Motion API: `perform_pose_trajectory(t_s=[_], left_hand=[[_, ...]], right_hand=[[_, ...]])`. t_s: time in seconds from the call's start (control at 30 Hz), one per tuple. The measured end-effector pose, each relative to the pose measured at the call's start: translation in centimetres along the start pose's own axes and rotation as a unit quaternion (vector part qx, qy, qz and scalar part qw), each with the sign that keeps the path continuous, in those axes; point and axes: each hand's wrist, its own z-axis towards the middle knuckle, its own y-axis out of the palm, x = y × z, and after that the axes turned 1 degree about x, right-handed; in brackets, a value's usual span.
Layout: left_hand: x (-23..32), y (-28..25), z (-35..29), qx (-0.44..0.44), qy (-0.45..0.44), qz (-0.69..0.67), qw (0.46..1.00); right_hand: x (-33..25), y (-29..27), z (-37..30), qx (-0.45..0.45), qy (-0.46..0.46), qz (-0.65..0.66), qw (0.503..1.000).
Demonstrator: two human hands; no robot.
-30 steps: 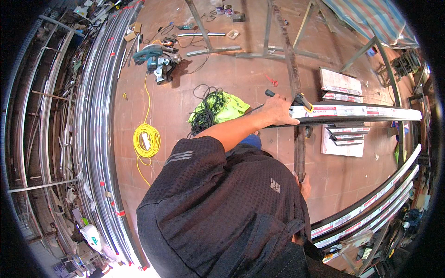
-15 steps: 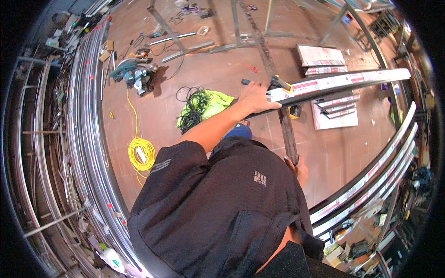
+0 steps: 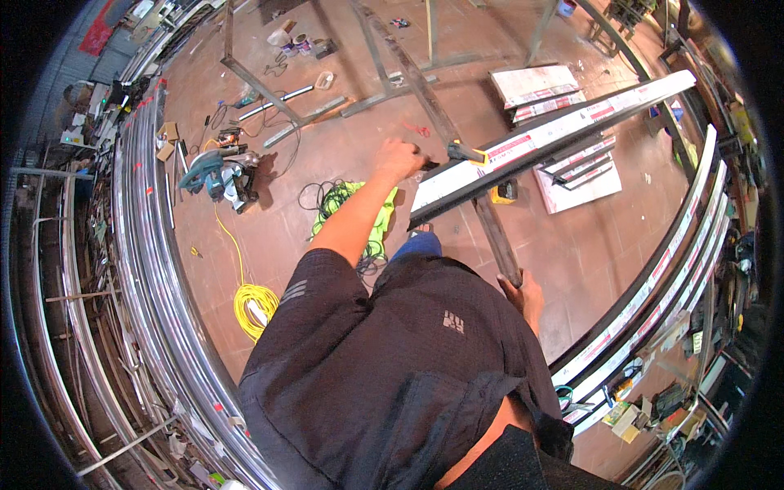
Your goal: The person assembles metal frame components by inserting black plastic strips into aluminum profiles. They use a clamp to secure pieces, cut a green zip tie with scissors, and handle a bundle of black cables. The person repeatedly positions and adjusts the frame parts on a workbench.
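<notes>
A long profile (image 3: 523, 151), white-filmed on top with a black edge, lies across a brown metal bar (image 3: 492, 233). My right hand (image 3: 527, 296) is wrapped round the bar's near end. Just off the profile's left end, my left hand (image 3: 400, 159) is closed with curled fingers. A small dark object shows beside those fingers, too unclear to name. On the profile, where it crosses the bar, rests a black and yellow tool (image 3: 469, 153) of unclear kind. A yellow and black object (image 3: 504, 193) shows just below the profile.
White-wrapped panels (image 3: 580, 180) lie stacked beyond the profile. More wrapped profiles (image 3: 629, 318) run along the right. A teal power saw (image 3: 219, 175), a yellow cable coil (image 3: 256, 309) and a lime cloth (image 3: 380, 216) with black cord are on the floor. Metal lengths (image 3: 155, 269) line the left.
My left hand has come off the profile's end and moved left, its fingers curling. The profile's left end now shows and sits lower. My right hand stays on the bar.
</notes>
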Motion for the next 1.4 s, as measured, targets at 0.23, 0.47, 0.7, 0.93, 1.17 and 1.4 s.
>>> perform_pose_trajectory(t_s=[0.23,0.47,0.7,0.93,1.17,1.4], left_hand=[[0.2,-0.1,3.5,-0.204,0.027,0.021,0.978],[-0.1,0.8,6.7,-0.362,-0.016,-0.079,0.929],[-1.0,1.7,6.9,-0.384,0.0,-0.169,0.908],[-1.7,1.5,6.1,-0.357,0.021,-0.248,0.9],[-1.9,1.9,4.1,-0.312,0.005,-0.265,0.912],[-6.2,4.3,5.1,-0.248,-0.115,-0.41,0.87]], right_hand=[[0.5,0.8,0.1,0.011,-0.006,0.015,1.0],[0.2,1.0,0.2,0.005,0.052,0.014,0.999],[-1.8,0.3,0.5,-0.027,0.12,-0.005,0.992],[-1.2,0.9,0.8,-0.025,0.125,-0.026,0.991],[0.8,2.0,0.7,0.005,0.108,-0.027,0.994],[-1.3,1.4,0.4,-0.007,0.182,-0.064,0.981]])
